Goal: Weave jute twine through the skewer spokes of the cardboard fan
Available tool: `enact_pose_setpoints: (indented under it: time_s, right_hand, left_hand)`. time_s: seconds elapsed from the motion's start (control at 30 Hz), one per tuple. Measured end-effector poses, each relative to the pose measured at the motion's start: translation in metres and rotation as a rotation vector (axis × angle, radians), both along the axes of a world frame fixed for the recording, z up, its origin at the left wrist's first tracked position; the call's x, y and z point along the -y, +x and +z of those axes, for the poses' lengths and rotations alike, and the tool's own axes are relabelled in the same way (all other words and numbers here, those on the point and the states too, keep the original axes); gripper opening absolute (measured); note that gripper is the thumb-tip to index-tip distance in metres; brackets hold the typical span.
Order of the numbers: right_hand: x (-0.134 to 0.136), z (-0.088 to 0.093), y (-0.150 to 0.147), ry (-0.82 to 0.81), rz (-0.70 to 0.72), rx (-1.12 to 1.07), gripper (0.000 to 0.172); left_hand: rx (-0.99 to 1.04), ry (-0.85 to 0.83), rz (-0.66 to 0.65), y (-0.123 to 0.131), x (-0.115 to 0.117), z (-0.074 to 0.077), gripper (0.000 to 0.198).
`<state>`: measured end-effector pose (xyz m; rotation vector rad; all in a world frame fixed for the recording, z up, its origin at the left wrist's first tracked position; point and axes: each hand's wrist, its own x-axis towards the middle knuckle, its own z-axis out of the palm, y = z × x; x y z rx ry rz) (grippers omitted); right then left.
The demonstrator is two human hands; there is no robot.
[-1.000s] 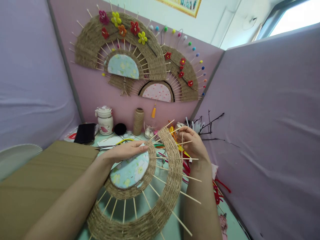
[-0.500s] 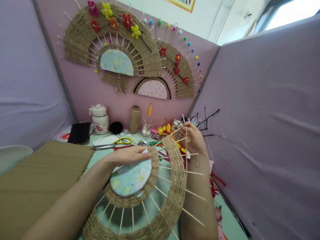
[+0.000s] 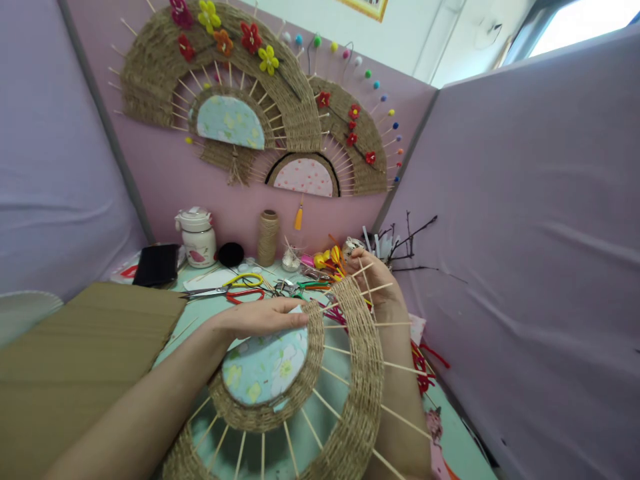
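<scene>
Jute-woven half-round fan frame (image 3: 367, 373) lies on the mint-green table (image 3: 197, 313) right in front of you. Its curved outer band runs from the lower edge of the view up toward your right hand. It has a flower-printed pale blue fabric centre (image 3: 265, 367) ringed by a narrower jute band, and thin wooden sticks (image 3: 400, 368) fan out through both bands and poke past the outer one.

Your left hand (image 3: 260, 319) lies flat and palm down, fingers straight and pressed together. The fingertips rest on the top edge of the fabric centre where it meets the inner band. Your right hand (image 3: 377, 283) sits behind the upper end of the outer band, among the free stick ends, with the fingers curled. Whether they pinch a stick or cord you cannot tell, because the sticks cross in front of them.

Just beyond your left hand lie yellow-handled scissors (image 3: 240, 281) and red-handled scissors (image 3: 245, 295). Against the pink back wall stand a white ceramic jar (image 3: 197, 237) and a tall spool of jute twine (image 3: 268, 237). A brown cardboard sheet (image 3: 75, 353) covers the table to your left. Bare dark twigs (image 3: 410, 243) stand beside your right hand, and red pipe cleaners (image 3: 425, 373) lie under your right forearm. On the wall hang a large finished jute fan with felt flowers (image 3: 220, 87) and a smaller finished fan tipped with coloured beads (image 3: 345, 143).
</scene>
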<state>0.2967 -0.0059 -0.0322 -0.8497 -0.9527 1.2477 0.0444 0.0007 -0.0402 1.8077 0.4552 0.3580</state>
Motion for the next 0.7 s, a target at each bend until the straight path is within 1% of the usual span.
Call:
enact_pose_setpoints:
  time_s: [0.13,0.23,0.37,0.43,0.6,0.67,0.7]
  right_hand:
    - [-0.001,-0.002,0.000,0.010,0.033,0.027,0.017]
    - [-0.001,-0.002,-0.001,0.015,0.044,0.043,0.015]
    - [0.002,-0.001,-0.003,0.021,0.038,0.060,0.011]
    - [0.004,-0.001,-0.003,0.028,0.027,0.066,0.010]
    - [0.011,-0.001,0.005,0.073,-0.023,0.084,0.011]
    - [0.015,-0.002,0.013,0.087,-0.047,0.111,0.013]
    - [0.016,-0.003,0.017,0.094,-0.056,0.138,0.014]
  left_hand:
    - [-0.008,-0.074,-0.063,0.004,0.007,0.001,0.028]
    - [0.003,-0.099,-0.065,0.005,0.008,0.001,0.026]
    - [0.054,-0.109,-0.039,0.006,0.008,0.000,0.027]
    - [0.048,-0.106,-0.041,0.007,0.008,0.000,0.028]
    - [-0.008,-0.050,-0.120,0.008,0.009,0.001,0.021]
    - [-0.013,-0.074,-0.097,0.008,0.009,0.000,0.020]
    - [-0.005,-0.100,-0.058,0.008,0.008,-0.001,0.022]
